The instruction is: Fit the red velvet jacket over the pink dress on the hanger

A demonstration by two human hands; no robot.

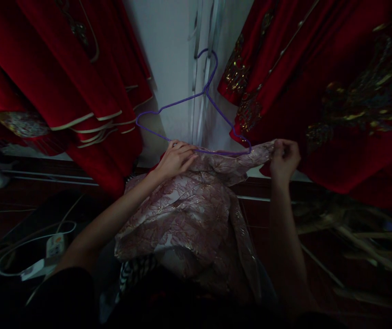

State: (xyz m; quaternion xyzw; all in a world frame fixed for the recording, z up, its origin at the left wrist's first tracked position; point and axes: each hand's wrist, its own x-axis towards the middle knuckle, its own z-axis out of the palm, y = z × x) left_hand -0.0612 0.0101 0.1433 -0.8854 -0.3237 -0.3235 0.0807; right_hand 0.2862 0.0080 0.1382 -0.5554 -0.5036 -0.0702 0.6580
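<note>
Left hand (175,160) has its fingers closed over the bottom bar of the purple wire hanger (196,114), pinning the pink brocade garment (185,214) against it. Right hand (284,157) pinches the garment's edge just past the hanger's end, keeping the cloth stretched level between both sets of fingers. Red embroidered robes (336,91) hang either side; white wall behind. Dark floor below, white power strip (54,246) left of the left forearm.

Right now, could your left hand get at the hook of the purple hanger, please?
Probably yes: the left hand already rests on the purple hanger at its bottom bar, and the space up to the hook looks open, between the red garments.
</note>
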